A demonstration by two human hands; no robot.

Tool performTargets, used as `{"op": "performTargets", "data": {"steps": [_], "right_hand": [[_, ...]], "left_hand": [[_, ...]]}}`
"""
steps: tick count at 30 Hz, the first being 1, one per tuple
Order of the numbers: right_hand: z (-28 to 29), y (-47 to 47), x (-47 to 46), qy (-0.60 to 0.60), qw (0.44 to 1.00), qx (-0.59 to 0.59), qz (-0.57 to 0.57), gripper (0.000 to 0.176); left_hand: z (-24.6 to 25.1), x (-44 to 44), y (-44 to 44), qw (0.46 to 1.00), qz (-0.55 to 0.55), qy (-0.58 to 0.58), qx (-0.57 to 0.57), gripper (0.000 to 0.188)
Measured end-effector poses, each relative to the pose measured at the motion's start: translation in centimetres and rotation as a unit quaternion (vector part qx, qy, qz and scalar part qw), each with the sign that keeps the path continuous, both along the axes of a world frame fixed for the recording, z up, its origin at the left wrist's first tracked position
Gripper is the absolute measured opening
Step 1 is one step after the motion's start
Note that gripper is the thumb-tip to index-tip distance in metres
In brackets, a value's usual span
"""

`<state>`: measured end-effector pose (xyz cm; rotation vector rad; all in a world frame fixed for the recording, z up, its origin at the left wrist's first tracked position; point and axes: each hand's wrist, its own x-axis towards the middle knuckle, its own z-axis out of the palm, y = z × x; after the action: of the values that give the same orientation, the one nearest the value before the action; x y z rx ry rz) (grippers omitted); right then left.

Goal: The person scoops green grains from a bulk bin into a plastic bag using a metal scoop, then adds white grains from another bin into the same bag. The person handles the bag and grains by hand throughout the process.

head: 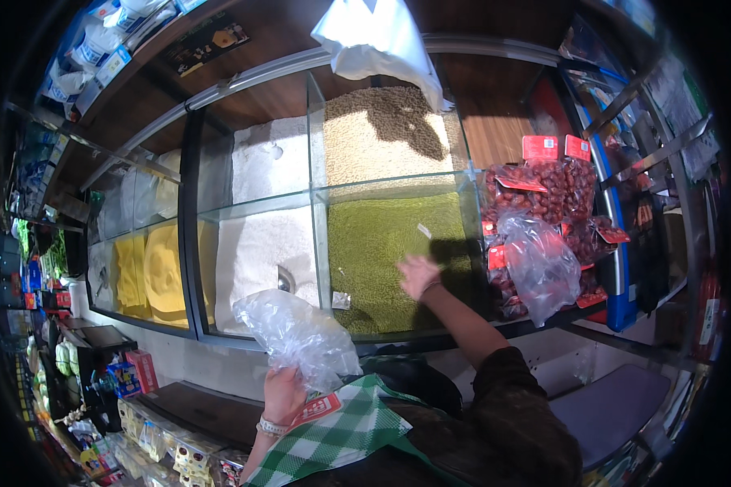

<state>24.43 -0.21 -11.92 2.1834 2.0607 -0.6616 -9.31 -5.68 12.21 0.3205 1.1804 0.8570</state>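
My left hand (pixel 283 392) grips a crumpled clear plastic bag (pixel 298 335) near the front edge of the glass-divided bins. Over the bin of small green beans (pixel 365 243), probably mung beans, my right hand (pixel 419 277) has its fingers apart and looks blurred. Nothing shows in it, though whether the fingertips touch the beans is unclear. A small white slip (pixel 424 230) lies on the beans just beyond that hand. Nearer the left glass divider is a small clear packet (pixel 341 300). The round metal part of a scoop (pixel 285 280) sits in the neighbouring bin of white grain or flour (pixel 256 249).
Glass dividers (pixel 390 181) stand between the bins. Beige grain (pixel 341 140) fills the bin behind, beneath a hanging white bag (pixel 377 42). On the right, red-labelled bags of red dates (pixel 545 189) lie under another clear plastic bag (pixel 542 268). Yellow flour or meal (pixel 164 274) is farther left.
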Motion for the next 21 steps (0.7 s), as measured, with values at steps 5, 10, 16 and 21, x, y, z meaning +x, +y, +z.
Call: {"op": "performTargets", "data": {"steps": [5, 10, 16, 21], "right_hand": [[-4.8, -1.0, 5.3, 0.002, 0.953, 0.179, -0.246, 0.055], [-7.7, 3.2, 2.8, 0.144, 0.885, 0.162, -0.412, 0.063], [-1.3, 9.1, -7.7, 0.199, 0.935, 0.122, -0.268, 0.066], [1.6, 14.8, -12.8, -0.026, 0.994, 0.098, 0.034, 0.054]], "left_hand": [[-1.7, -1.2, -0.8, 0.999, -0.005, 0.017, -0.031, 0.027], [-2.4, -2.3, -2.1, 1.0, 0.013, 0.018, -0.016, 0.027], [-1.9, -2.4, -2.6, 0.998, 0.055, 0.02, -0.037, 0.027], [-1.5, -3.4, -3.5, 0.996, 0.085, 0.001, -0.036, 0.026]]}}
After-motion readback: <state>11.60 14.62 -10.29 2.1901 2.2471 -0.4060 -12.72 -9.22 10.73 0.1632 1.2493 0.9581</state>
